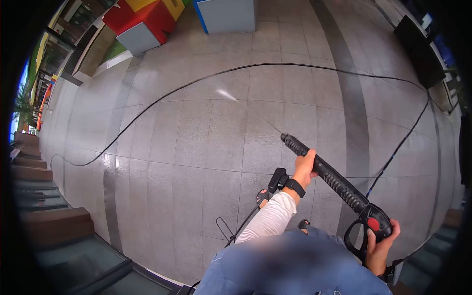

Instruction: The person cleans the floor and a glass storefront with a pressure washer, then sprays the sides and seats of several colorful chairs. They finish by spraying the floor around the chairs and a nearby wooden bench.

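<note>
A black pressure washer gun (339,183) slants across the view, its nozzle pointing up and left. My left hand (306,166) is wrapped round the ribbed barrel not far behind the nozzle. At the rear, my right hand (382,250) grips the handle end beside a red round part and the trigger guard loop; some of its fingers are hidden behind the gun. A thin jet of water leaves the nozzle, with a white patch of spray (226,94) over the tiles. The black hose (265,64) runs beside the gun and arcs widely over the floor.
The grey tiled floor (191,196) looks wet and shiny. Red and yellow block-shaped seats (156,20) and a grey-sided block (227,15) stand at the far side. A dark panel (418,51) is at far right. Brown ledges (59,226) and glass lie at lower left.
</note>
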